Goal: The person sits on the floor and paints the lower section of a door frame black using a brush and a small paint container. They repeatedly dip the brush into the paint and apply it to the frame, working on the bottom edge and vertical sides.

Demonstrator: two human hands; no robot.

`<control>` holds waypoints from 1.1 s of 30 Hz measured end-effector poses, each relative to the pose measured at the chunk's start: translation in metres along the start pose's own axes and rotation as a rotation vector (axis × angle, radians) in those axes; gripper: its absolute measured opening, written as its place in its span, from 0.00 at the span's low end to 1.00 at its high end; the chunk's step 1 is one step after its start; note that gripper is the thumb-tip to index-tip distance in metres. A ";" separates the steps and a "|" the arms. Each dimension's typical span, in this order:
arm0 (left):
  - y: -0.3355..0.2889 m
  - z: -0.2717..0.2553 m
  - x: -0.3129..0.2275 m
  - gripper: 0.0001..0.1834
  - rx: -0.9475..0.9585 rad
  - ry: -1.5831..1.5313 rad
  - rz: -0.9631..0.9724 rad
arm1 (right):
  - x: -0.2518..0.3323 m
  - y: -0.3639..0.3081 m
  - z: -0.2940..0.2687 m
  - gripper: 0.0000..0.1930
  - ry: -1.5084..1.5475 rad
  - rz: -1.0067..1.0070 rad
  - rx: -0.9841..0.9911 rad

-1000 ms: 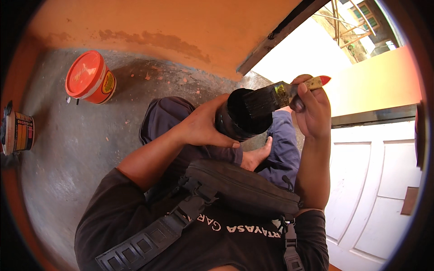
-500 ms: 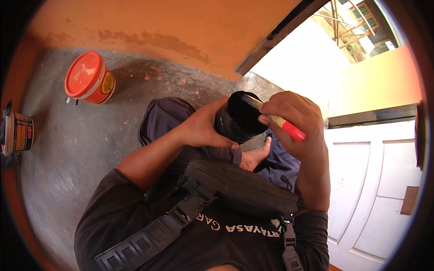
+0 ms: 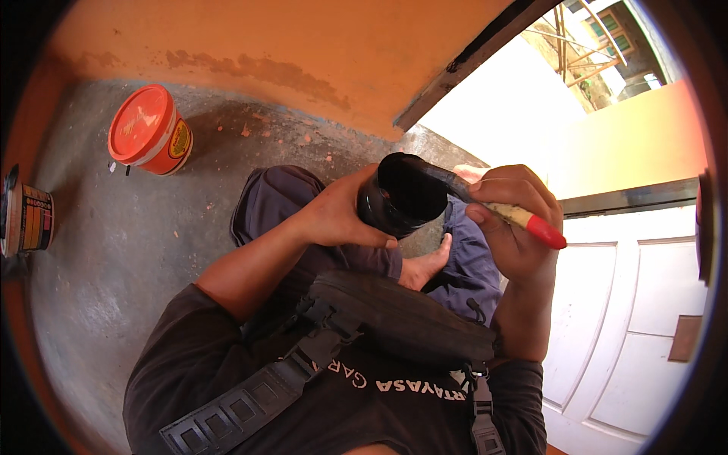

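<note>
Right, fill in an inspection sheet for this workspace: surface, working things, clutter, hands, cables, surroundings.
Surface: grey, worn concrete floor, orange flecks near the wall.
Working things: round black open container, tilted, dark inside; dark-bristled paintbrush with yellow, red-tipped handle, its head at the container's right rim.
Clutter: red-orange lidded round bucket; smaller-looking pale bucket with multicoloured label, near the left edge of the view.
Hands: left hand grips the container's side; right hand grips the brush handle.
Cables: nothing seen.
Surroundings: orange painted wall with stained patches low down; white panelled door at right.
</note>
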State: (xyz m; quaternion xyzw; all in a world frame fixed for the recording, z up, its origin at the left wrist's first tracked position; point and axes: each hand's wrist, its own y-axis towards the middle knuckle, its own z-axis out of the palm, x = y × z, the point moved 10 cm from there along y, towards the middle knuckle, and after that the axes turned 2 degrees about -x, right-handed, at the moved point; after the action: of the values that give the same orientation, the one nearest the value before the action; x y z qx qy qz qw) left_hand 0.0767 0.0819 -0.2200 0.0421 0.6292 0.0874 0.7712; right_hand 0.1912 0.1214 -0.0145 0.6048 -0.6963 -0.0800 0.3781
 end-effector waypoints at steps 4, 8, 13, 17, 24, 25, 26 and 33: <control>-0.002 0.000 0.003 0.51 -0.010 0.114 0.013 | -0.008 -0.009 0.014 0.10 0.077 0.077 0.105; -0.004 0.002 0.011 0.52 0.000 0.186 -0.049 | -0.021 -0.027 0.033 0.09 0.214 0.263 0.177; -0.004 -0.007 0.025 0.54 -0.027 0.333 -0.029 | -0.064 -0.057 0.017 0.10 0.407 0.355 -0.043; -0.004 -0.027 0.034 0.53 -0.134 0.330 0.011 | -0.115 -0.077 -0.004 0.07 0.566 0.471 -0.274; 0.001 -0.096 0.033 0.55 -0.453 0.295 0.080 | -0.221 -0.094 0.042 0.11 0.431 0.686 -0.287; 0.000 -0.109 0.036 0.51 -0.490 0.294 0.054 | -0.235 -0.095 0.053 0.10 0.404 0.691 -0.270; 0.001 -0.119 0.042 0.49 -0.513 0.216 0.047 | -0.241 -0.093 0.062 0.09 0.242 0.632 -0.218; -0.001 -0.145 0.056 0.44 -0.657 -0.019 0.114 | -0.263 -0.074 0.129 0.08 -0.084 0.312 -0.029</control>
State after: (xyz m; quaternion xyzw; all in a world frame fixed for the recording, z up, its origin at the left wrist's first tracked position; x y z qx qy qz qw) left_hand -0.0538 0.0845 -0.3038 -0.1726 0.5570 0.3282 0.7431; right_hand 0.1636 0.2949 -0.2600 0.4798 -0.7958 -0.0552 0.3653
